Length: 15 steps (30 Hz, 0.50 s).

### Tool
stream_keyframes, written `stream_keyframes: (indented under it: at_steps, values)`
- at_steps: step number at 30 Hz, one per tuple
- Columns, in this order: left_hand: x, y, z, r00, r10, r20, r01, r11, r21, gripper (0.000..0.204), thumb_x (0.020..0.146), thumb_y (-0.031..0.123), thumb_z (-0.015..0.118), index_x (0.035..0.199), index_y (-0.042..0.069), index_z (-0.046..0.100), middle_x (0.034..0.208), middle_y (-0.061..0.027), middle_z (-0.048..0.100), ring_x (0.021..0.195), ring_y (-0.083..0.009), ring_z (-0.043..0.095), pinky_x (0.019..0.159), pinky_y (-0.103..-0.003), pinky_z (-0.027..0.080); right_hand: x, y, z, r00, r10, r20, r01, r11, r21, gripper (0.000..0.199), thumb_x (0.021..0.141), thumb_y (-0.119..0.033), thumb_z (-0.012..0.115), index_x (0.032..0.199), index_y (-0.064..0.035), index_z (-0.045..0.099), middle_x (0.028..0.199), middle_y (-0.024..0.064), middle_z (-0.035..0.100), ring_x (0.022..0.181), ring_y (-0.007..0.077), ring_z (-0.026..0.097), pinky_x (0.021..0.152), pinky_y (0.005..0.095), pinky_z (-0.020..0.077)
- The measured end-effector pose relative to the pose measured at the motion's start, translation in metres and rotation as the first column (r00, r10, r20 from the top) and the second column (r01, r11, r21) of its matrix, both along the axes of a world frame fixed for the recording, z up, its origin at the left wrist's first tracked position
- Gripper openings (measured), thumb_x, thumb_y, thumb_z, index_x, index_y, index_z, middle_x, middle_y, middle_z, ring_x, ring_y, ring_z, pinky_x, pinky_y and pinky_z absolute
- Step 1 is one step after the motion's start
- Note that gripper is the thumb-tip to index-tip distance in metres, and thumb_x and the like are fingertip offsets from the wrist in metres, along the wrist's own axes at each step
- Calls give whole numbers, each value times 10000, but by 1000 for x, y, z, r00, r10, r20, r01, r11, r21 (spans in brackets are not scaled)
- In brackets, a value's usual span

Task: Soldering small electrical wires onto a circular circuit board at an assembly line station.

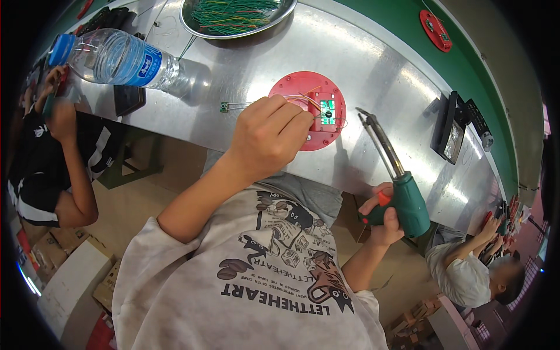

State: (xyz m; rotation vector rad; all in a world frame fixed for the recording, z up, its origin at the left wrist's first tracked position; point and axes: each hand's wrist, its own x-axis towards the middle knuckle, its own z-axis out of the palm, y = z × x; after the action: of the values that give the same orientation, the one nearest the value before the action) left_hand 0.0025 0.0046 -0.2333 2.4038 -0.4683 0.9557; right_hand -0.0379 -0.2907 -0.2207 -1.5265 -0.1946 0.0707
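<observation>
My left hand [271, 131] is pinched closed over a round red plastic housing [324, 140] on the metal bench, with a thin wire at its fingertips. Its knuckles hide part of the grip. In the housing, right beside those fingers, sits a small green circuit board [328, 112] with thin coloured wires running to it. Leads extend left from under the hand to a tiny green board [224, 107]. My right hand [385, 219] is wrapped around the handle of a green soldering gun [410, 204]. Its metal tip points up and left, apart from the housing.
A metal bowl [233, 36] of cut green wires stands at the back. To the left are a water bottle [122, 58] and a dark phone [129, 100]. A black-framed device [452, 128] is at right; another red housing [436, 30] lies beyond. Other people sit on both sides.
</observation>
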Motion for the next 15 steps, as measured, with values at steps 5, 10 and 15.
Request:
stream_keyframes:
  at_steps: [5, 10, 15]
  values:
    - [2, 2, 1, 999, -4, -34, 4, 1000, 1, 109, 679, 49, 673, 779, 57, 629, 741, -45, 580, 650, -214, 555, 557, -339, 461, 19, -10, 1, 998, -37, 43, 33, 996, 84, 475, 950, -319, 603, 1137, 113, 537, 1033, 265, 599, 553, 226, 632, 483, 348, 548]
    - [5, 0, 6, 999, -31, -20, 31, 999, -13, 135, 682, 37, 689, 809, 50, 644, 783, -52, 611, 681, -227, 585, 579, -351, 478, 38, -15, 5, 983, -151, 108, 134, 979, 156, 423, 967, -310, 569, 1122, 83, 539, 1028, 245, 597, 511, 218, 613, 432, 339, 520]
    - [2, -4, 12, 994, -43, -97, 44, 999, 7, 155, 705, 42, 727, 850, 46, 670, 823, -61, 637, 729, -252, 614, 625, -364, 496, 46, -18, -14, 970, -238, -47, 241, 928, 283, 431, 994, -329, 539, 1142, 76, 527, 972, 195, 610, 465, 192, 569, 376, 331, 469]
